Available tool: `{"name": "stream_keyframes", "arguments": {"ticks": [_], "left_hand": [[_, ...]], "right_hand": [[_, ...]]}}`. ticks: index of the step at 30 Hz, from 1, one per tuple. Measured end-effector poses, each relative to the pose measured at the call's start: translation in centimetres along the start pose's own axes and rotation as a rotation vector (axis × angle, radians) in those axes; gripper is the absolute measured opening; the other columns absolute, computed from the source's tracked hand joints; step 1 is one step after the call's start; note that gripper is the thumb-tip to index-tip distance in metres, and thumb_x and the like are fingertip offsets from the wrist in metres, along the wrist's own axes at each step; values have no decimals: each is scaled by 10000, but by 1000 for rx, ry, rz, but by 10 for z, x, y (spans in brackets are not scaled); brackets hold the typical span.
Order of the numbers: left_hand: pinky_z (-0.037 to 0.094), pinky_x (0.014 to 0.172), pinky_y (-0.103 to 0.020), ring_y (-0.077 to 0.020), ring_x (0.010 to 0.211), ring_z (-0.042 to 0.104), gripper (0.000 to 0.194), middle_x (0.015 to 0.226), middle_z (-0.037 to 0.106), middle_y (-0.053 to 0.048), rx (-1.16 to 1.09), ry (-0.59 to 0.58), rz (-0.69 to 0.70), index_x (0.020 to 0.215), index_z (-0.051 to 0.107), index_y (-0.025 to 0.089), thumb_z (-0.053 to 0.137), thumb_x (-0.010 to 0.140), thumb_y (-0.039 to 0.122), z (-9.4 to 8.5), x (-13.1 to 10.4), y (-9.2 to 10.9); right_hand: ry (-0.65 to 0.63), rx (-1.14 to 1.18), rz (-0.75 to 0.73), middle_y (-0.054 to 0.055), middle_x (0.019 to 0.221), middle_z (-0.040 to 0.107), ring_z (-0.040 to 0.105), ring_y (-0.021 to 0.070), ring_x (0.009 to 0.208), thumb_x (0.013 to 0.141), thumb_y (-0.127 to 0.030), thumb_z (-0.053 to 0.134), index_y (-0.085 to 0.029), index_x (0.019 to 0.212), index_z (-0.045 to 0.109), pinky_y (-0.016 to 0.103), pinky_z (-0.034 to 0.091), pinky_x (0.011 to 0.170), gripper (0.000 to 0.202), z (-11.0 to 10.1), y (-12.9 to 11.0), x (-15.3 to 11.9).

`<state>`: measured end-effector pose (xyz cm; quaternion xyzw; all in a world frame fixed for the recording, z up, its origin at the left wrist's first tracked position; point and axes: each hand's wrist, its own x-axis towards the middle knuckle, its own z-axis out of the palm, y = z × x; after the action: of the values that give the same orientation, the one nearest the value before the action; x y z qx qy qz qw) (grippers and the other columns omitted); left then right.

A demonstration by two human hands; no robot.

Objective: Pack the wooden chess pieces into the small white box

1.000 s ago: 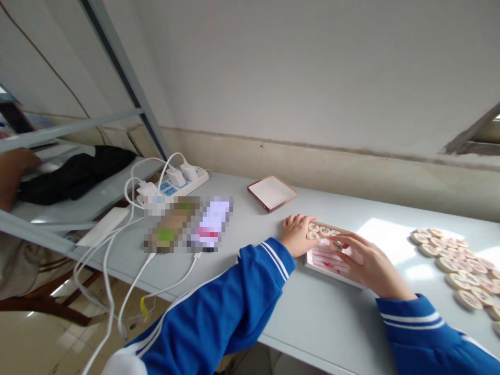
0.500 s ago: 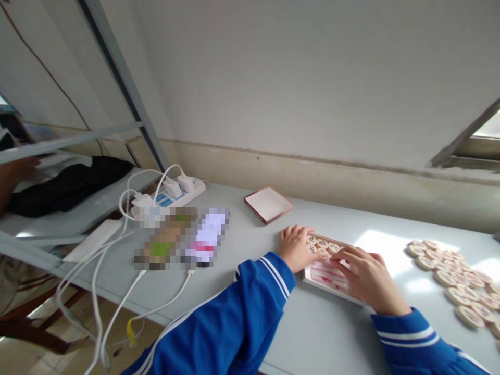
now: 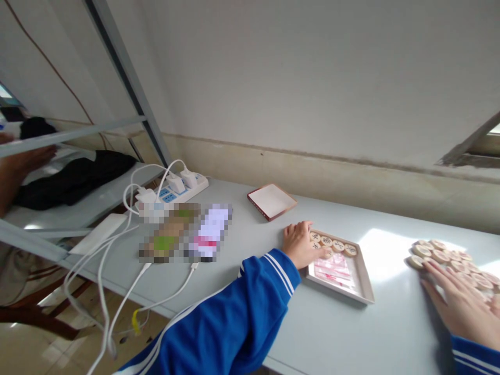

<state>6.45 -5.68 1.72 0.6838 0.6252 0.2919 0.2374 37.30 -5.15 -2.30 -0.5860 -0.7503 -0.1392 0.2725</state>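
Note:
A shallow open box (image 3: 365, 278) lies on the desk with a row of round wooden Chinese chess pieces (image 3: 338, 245) along its far side and a pink-and-white plastic packet (image 3: 332, 271) below them. My left hand (image 3: 300, 245) grips the box's left end, its fingers behind the far corner and its thumb resting on a chess piece. At the right, my right hand (image 3: 455, 299) reaches over the near edge of a spread of loose chess pieces (image 3: 441, 255). Its fingers are stretched out and touch the pieces; nothing is visibly held. Part of that hand leaves the frame.
The box lid (image 3: 273, 200) lies inside-up near the wall. To the left are two blurred phones (image 3: 211, 232) on charging cables and a white power strip (image 3: 183, 190) with plugs. A metal bunk frame (image 3: 121, 73) and another person's arm (image 3: 23, 164) show farther left.
My right hand has left the box and moved right to the loose pieces. Another chess piece now shows in the box's far row. My left hand has stayed on the box.

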Motion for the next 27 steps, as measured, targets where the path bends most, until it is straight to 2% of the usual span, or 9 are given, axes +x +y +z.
{"name": "stream_keyframes", "arguments": {"ticks": [2,5,8,11,14,16,18,22,27], "left_hand": [[298,956,-383,-242,1068,418,718,1144,507,-49,-1,15,-16,1170,378,200,630,579,521,2,0,1],[307,945,-379,-237,1061,417,687,1127,506,-38,41,30,-23,1134,410,227,656,553,499,5,1,3],[324,925,-368,-221,1031,431,637,1084,518,-20,63,36,-9,1090,447,249,669,541,485,7,2,3],[336,907,-361,-211,1006,440,583,1053,522,-11,78,44,14,1042,480,259,668,543,492,7,3,1],[345,892,-355,-207,991,445,559,1035,522,-3,93,50,21,1016,492,268,669,538,496,7,3,0],[343,896,-352,-205,990,445,562,1032,524,-1,93,48,15,1013,495,270,671,531,499,7,3,0],[340,902,-349,-203,991,445,564,1030,527,-1,87,47,12,1014,497,268,671,530,501,7,3,0],[341,901,-352,-205,994,443,566,1030,528,-5,85,48,8,1017,498,267,669,530,501,6,3,1],[342,894,-356,-208,993,446,569,1038,526,-2,92,38,5,1019,495,276,666,529,510,7,4,-1]], "right_hand": [[9,-76,-9,112,1060,577,493,365,981,720,-577,317,-309,975,558,609,214,849,442,-3,-11,4],[17,-136,-26,106,1020,603,531,333,935,722,-626,272,-273,860,575,555,296,841,486,-8,-27,12],[-20,-50,-30,89,881,644,574,288,856,740,-621,249,-258,794,578,488,364,805,492,-8,-40,19],[-74,-2,-44,59,753,649,591,258,761,758,-591,256,-257,726,581,475,359,828,467,-8,-54,23],[-110,-41,-54,66,882,637,574,275,838,779,-554,253,-249,831,592,493,347,802,460,-7,-66,28],[-121,-42,-70,77,1028,599,548,282,923,782,-544,257,-240,976,576,466,364,756,481,-5,-70,32],[-149,0,-112,68,1063,591,546,266,935,781,-540,269,-246,1032,572,425,371,733,491,-3,-71,35],[-220,78,-129,39,954,637,569,251,865,768,-578,287,-272,891,629,408,351,716,476,-1,-72,42],[-192,329,-70,51,876,618,555,227,804,684,-644,423,-251,834,596,357,400,647,455,-13,-77,51]]}}
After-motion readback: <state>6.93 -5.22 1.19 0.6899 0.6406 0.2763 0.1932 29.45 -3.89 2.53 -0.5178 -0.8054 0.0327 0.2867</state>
